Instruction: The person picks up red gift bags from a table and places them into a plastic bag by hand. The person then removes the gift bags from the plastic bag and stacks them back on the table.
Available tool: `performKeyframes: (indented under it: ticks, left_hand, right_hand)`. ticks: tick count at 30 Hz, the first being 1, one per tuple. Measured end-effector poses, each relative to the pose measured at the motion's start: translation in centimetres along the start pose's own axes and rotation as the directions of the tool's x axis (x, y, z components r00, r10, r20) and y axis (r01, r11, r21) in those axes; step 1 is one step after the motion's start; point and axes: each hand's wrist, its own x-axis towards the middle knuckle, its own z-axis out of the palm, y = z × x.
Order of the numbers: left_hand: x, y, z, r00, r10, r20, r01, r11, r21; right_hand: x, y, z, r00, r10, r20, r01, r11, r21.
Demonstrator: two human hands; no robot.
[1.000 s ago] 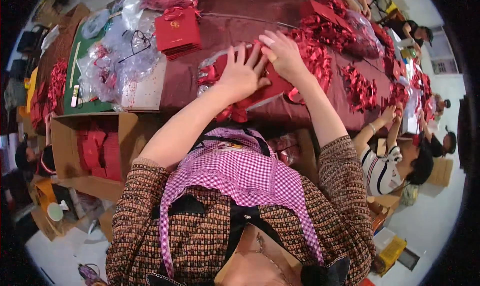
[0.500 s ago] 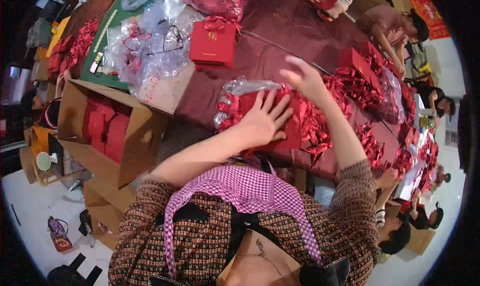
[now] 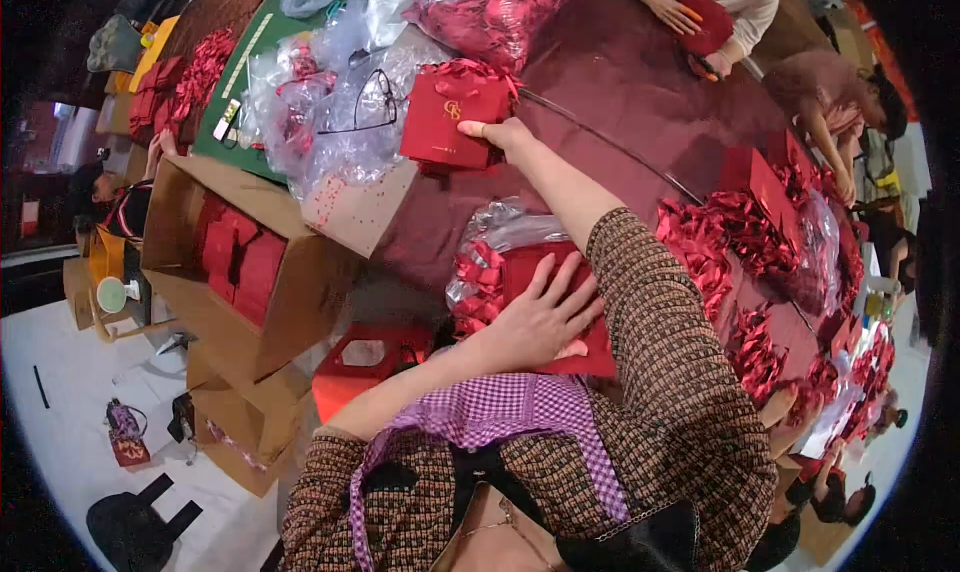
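Right hand [image 3: 497, 132] grips the red gift bag [image 3: 447, 120] at 12 o'clock; left hand [image 3: 541, 317], fingers spread, pins flat red card [image 3: 570, 312]. Next: draw the bag in.

Right hand [image 3: 503, 132] grips red gift bag [image 3: 448, 120]; left hand [image 3: 540, 317] presses red card [image 3: 560, 302].

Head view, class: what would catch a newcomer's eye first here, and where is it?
The right hand stretches far across the dark red table to grip a red gift bag. Nearer the body, the left hand lies flat on a red card beside a clear bag of red bows. At the left, an open cardboard box holds red boxes.
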Motion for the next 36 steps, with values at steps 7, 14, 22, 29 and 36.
performKeyframes:
  ticks: [7,14,22,29,36]
  left_hand:
    - [-0.6,-0.3,-0.2,0.999,-0.025,0.044,0.026,1.0,-0.001]
    - [-0.3,0.1,0.0,1.0,-0.009,-0.004,0.009,1.0,0.019]
    - [-0.3,0.0,-0.4,1.0,-0.023,0.002,0.023,1.0,0.002]
    - [0.0,-0.1,-0.3,0.999,-0.027,0.019,0.027,1.0,-0.009]
    - [-0.5,0.1,-0.5,0.999,-0.036,-0.034,0.035,0.999,-0.013]
  right_hand:
    - [0.2,0.1,1.5,0.997,-0.042,0.062,0.039,0.998,0.054]
    - [-0.8,-0.6,1.0,0.985,-0.034,0.169,-0.021,0.95,0.311]
    - [1.0,-0.5,2.3,0.973,-0.11,0.204,0.029,0.931,0.364]
    - [-0.3,-3.3,1.4,0.933,-0.338,0.128,0.293,0.915,0.278]
    - [-12.0,-11.2,-8.4,0.675,-0.647,0.355,0.567,0.148,-0.81]
